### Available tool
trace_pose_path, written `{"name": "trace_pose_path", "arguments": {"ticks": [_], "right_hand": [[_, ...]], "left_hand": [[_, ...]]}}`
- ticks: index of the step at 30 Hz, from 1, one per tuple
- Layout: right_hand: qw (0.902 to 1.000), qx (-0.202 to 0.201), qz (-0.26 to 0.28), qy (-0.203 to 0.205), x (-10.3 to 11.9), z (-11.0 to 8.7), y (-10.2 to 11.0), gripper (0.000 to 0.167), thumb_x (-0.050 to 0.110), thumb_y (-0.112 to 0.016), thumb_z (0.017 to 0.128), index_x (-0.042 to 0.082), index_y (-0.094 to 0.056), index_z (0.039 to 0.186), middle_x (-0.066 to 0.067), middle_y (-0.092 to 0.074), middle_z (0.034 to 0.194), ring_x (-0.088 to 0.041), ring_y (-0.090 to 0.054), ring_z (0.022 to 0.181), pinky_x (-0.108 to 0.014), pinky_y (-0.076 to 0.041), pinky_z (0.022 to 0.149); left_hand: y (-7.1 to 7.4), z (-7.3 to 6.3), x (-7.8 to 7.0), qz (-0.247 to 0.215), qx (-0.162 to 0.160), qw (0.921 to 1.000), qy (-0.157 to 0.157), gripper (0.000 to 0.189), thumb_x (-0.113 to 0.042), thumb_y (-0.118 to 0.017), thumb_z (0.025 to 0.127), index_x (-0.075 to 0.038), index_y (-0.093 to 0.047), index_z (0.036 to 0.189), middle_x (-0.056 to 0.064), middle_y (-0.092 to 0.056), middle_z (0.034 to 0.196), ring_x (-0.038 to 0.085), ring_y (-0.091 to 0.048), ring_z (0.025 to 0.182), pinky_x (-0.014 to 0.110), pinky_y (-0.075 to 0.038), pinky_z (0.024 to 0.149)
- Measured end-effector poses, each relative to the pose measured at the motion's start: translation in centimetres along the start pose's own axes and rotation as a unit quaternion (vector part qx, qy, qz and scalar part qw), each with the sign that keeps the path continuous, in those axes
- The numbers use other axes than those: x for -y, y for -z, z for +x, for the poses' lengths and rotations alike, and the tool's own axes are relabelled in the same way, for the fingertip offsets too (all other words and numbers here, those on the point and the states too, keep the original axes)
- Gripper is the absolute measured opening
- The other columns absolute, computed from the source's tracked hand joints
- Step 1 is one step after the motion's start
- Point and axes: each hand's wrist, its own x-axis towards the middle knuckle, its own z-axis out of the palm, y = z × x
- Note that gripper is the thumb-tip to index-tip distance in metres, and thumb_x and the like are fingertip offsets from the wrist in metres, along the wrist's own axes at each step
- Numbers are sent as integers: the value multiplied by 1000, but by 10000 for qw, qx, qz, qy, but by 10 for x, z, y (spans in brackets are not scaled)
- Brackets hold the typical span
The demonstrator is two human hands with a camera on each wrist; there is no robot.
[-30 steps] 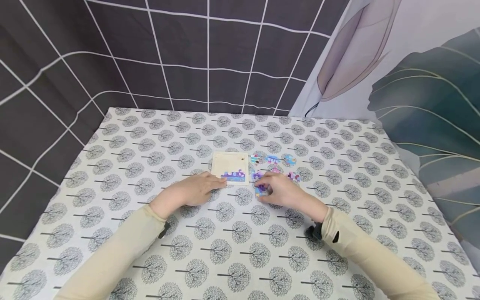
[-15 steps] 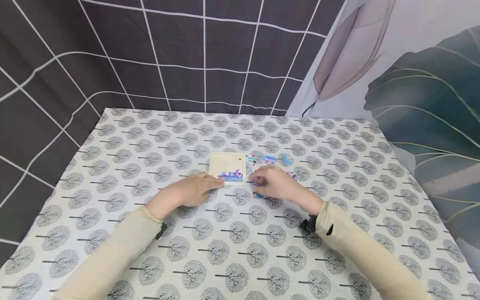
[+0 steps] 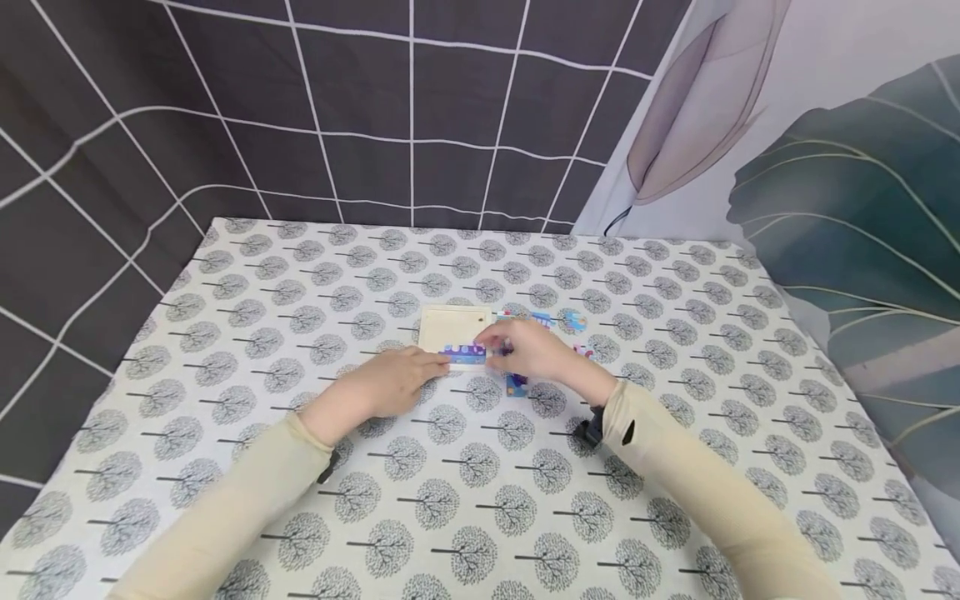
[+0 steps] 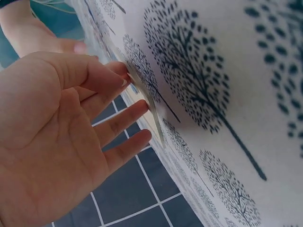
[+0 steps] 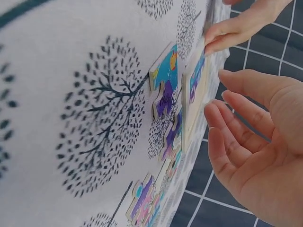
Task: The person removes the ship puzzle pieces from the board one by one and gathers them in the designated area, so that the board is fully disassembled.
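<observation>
A square wooden puzzle tray (image 3: 435, 319) lies on the table, with joined purple and blue jigsaw pieces (image 3: 467, 358) along its near side. My left hand (image 3: 393, 382) rests at the tray's near left corner, fingers extended onto its edge. In the left wrist view, the fingertips (image 4: 145, 106) touch the thin tray rim. Over the tray's right side is my right hand (image 3: 528, 348), its thumb and fingertips beside the joined pieces. The right wrist view shows a gap between thumb and bent fingers, with nothing held there. A loose blue and purple jigsaw piece (image 5: 165, 71) lies just outside the tray.
More loose jigsaw pieces (image 5: 142, 198) lie right of the tray, partly hidden by the right hand in the head view. A tree-print cloth (image 3: 480, 517) covers the table. A dark gridded curtain (image 3: 360, 108) hangs behind it.
My right hand has moved left from the loose pieces to the tray's right side, uncovering more of the loose blue piece. My left hand stays at the tray's corner.
</observation>
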Motion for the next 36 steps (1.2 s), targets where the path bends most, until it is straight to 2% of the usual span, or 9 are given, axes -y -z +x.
{"name": "trace_pose_path", "arguments": {"ticks": [9,17,26,30,36], "right_hand": [[9989,457,12,97,-3,20,-5,40,15,-73,79,6,-64,116,-6,-66,108,-18,-62,95,-30,-51,86],[9975,563,200,370,-2,32,-10,32,8,-69,81,3,-65,113,-8,-66,104,-20,-62,95,-27,-53,85],[9965,671,138,472,1,44,-16,41,12,-75,75,3,-64,114,-7,-66,106,-18,-61,96,-25,-51,87],[9960,774,200,396,2,49,-16,43,11,-77,73,4,-64,114,-7,-66,105,-17,-60,96,-23,-51,87],[9946,980,322,67,5,53,-16,44,10,-78,73,4,-64,114,-6,-64,104,-16,-60,96,-20,-51,86]], "left_hand": [[-1,1,3,-395,174,9988,208,53,-3,-49,88,-10,-42,140,3,-34,149,29,-35,134,49,-27,112],[-3,0,3,-332,47,9994,26,52,-5,-51,89,-8,-42,140,4,-35,149,30,-35,134,48,-27,112],[-3,-3,6,-300,-48,9995,-73,50,-8,-49,91,-7,-41,140,6,-35,149,30,-34,135,47,-25,113],[-1,-3,6,-272,-85,9996,-76,49,-8,-50,91,-7,-43,139,6,-37,148,30,-35,134,47,-25,113],[-5,-4,7,-214,-135,9996,-114,50,-10,-50,92,-8,-41,141,4,-36,148,29,-34,135,47,-24,113]]}}
